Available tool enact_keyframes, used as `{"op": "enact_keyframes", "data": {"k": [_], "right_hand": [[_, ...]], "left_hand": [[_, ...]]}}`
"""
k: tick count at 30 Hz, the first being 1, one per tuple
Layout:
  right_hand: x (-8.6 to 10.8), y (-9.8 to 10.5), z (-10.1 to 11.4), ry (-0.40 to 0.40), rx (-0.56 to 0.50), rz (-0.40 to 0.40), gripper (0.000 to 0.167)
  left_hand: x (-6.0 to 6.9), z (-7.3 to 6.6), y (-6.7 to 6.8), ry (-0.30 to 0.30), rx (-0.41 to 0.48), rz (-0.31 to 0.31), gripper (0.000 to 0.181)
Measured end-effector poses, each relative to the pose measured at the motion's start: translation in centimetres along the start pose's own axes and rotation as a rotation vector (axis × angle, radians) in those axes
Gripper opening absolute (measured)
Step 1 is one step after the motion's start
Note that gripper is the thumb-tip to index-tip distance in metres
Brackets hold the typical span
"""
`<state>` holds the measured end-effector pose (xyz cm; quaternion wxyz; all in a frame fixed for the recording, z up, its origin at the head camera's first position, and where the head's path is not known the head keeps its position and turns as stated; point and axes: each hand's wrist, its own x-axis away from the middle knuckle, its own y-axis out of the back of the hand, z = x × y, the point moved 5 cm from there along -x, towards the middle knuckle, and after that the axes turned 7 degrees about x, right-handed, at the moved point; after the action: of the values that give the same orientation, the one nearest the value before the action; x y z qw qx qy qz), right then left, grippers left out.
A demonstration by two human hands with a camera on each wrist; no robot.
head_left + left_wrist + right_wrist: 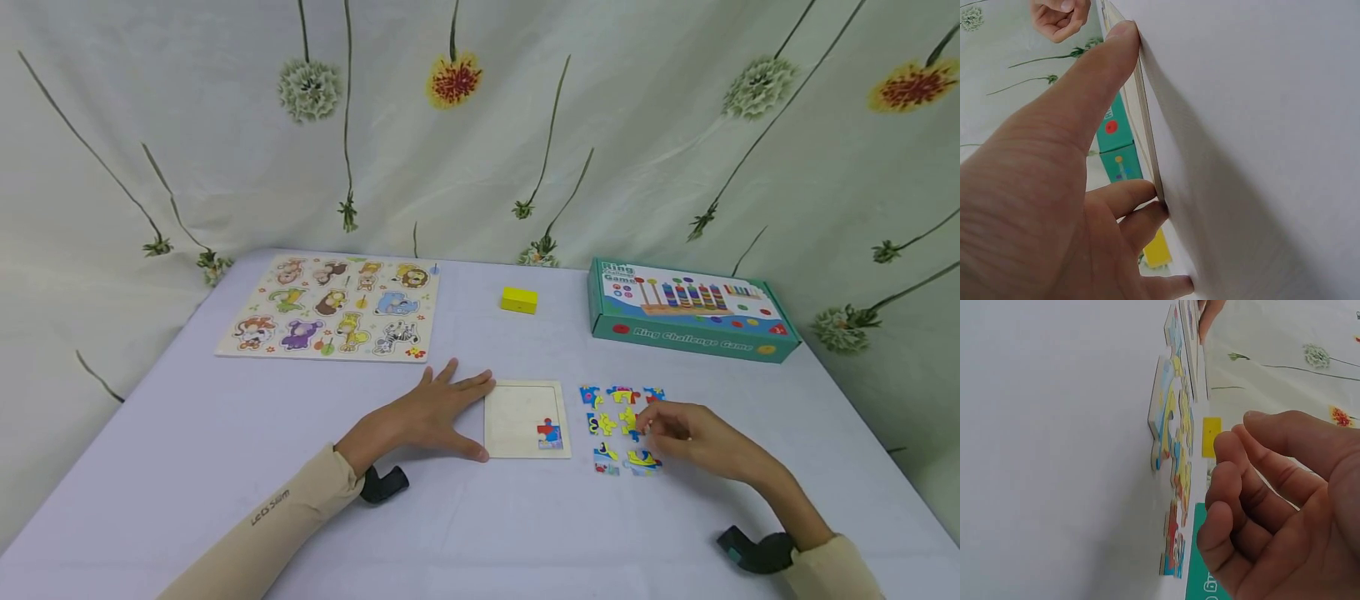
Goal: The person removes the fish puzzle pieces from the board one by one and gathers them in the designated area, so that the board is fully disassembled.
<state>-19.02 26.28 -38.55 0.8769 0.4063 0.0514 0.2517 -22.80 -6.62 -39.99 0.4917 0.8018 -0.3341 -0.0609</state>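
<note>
My left hand (pixel 438 410) spreads its fingers against the left side of a square wooden puzzle tray (pixel 513 417), the thumb at its near corner. In the left wrist view the thumb (pixel 1124 40) and fingertips meet the tray's edge. One jigsaw piece (pixel 549 435), red and blue, lies in the tray's near right corner. Several loose pieces (pixel 606 423) lie in rows on the table to its right. Over their right side hovers my right hand (pixel 693 435), fingers loosely curled. The right wrist view shows nothing in its fingers (pixel 1222 481); some pieces are hidden behind it.
At the back left lies an animal puzzle board (pixel 352 304). A yellow block (pixel 519 300) stands behind the tray, and a green Ring Challenge Game box (pixel 690 337) is at the back right. A flowered cloth (pixel 480 158) hangs behind the white table (pixel 480 533).
</note>
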Motion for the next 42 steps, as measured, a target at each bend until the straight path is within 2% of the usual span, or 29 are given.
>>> {"op": "enact_keyframes", "data": {"k": [6, 12, 22, 29, 33, 42], "right_hand": [[-1.1, -0.5, 1.4, 0.052, 0.088, -0.078, 0.018], [-2.5, -1.5, 2.8, 0.111, 0.109, -0.130, 0.028], [-4.4, -3.1, 4.8, 0.178, 0.108, -0.108, 0.043], [-5.8, -4.0, 5.5, 0.177, 0.084, -0.033, 0.046], [-6.3, -4.5, 5.8, 0.164, 0.120, 0.001, 0.045], [-6.8, -5.1, 6.3, 0.172, 0.212, 0.014, 0.043]], "left_hand": [[0.0, 0.0, 0.0, -0.003, -0.004, 0.002, 0.099], [0.0, -0.1, 0.1, -0.002, -0.002, 0.001, 0.099], [0.0, 0.0, 0.1, 0.005, -0.007, 0.004, 0.099], [-0.1, 0.1, 0.0, 0.014, -0.010, 0.007, 0.099], [-0.1, 0.0, 0.0, 0.020, -0.011, 0.010, 0.099], [-0.1, 0.0, 0.0, 0.019, -0.015, 0.000, 0.099]]}}
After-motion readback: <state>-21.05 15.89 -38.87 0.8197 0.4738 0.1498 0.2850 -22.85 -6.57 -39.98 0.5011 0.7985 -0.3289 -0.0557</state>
